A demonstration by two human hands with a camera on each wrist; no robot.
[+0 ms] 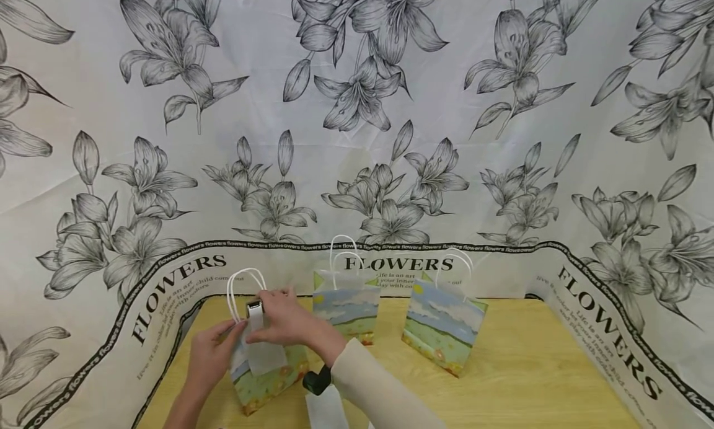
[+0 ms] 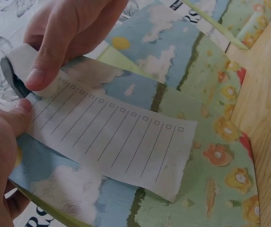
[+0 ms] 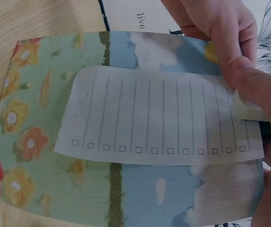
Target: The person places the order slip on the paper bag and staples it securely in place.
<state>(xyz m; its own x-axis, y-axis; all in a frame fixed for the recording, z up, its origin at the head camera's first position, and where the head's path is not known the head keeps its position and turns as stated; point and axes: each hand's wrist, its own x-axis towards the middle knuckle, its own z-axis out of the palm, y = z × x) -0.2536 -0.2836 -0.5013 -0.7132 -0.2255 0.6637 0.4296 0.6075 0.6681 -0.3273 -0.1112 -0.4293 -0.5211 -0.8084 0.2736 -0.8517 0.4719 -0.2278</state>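
A small paper gift bag (image 1: pixel 268 385) painted with sky, meadow and flowers stands tilted at the table's left, its white handles up. Over its front lies a white checklist slip (image 2: pixel 111 132) with ruled lines and small boxes. My left hand (image 1: pixel 214 348) pinches the bag's top edge together with the slip's upper end, thumb on the paper. In my right hand (image 1: pixel 290 317) is a small white stapler (image 1: pixel 255 315) with a dark base, gripped over the top edge of bag and slip. The right thumb (image 2: pixel 45 71) presses on it. Whether a staple is in cannot be seen.
Two matching gift bags stand behind to the right, one in the middle (image 1: pixel 346 311) and one farther right (image 1: pixel 444 323). A white paper (image 1: pixel 327 409) lies at the front, with a dark object (image 1: pixel 317 380) by the right sleeve. A flowered cloth (image 1: pixel 357 137) hangs behind the wooden table (image 1: pixel 530 367).
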